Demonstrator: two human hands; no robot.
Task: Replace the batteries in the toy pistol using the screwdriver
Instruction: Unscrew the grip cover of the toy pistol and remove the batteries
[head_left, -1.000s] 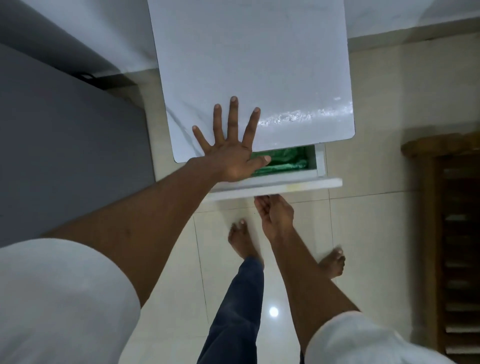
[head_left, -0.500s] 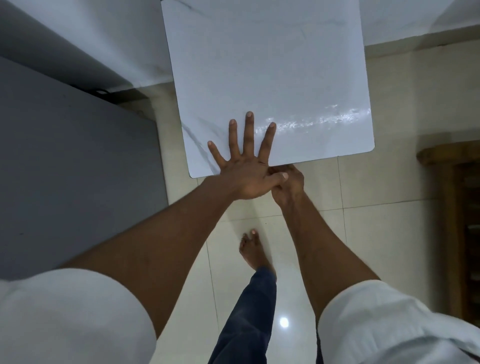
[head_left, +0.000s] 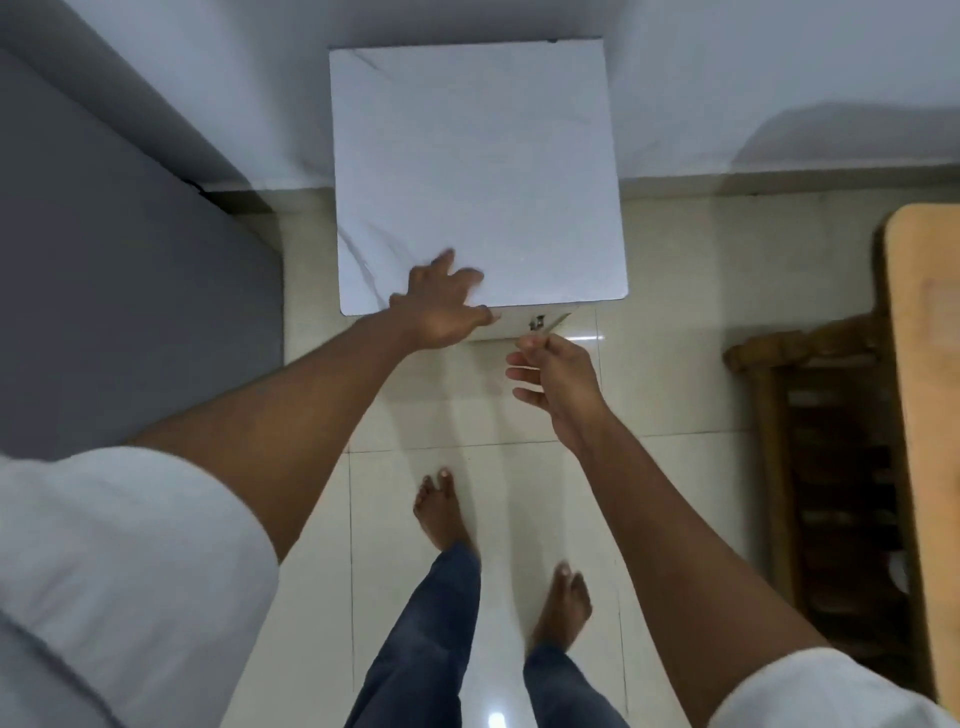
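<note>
A small white table (head_left: 478, 171) stands against the wall, and its top is bare. My left hand (head_left: 441, 306) rests at the table's front left edge with loose, blurred fingers and holds nothing. My right hand (head_left: 550, 374) hangs just below the front of the closed drawer (head_left: 519, 325), with its fingers relaxed and empty. A small metal lock (head_left: 537, 322) shows on the drawer front. No toy pistol, screwdriver or batteries are in view.
A grey bed or panel (head_left: 130, 291) fills the left side. A wooden rack (head_left: 831, 467) and a light wooden board (head_left: 930, 364) stand at the right. My bare feet (head_left: 441, 509) are on the glossy tiled floor (head_left: 467, 415).
The drawer, open a second ago with green stuff inside, is now closed. My right hand has come away from it, my left hand has slid back to the table edge, and I stand further back.
</note>
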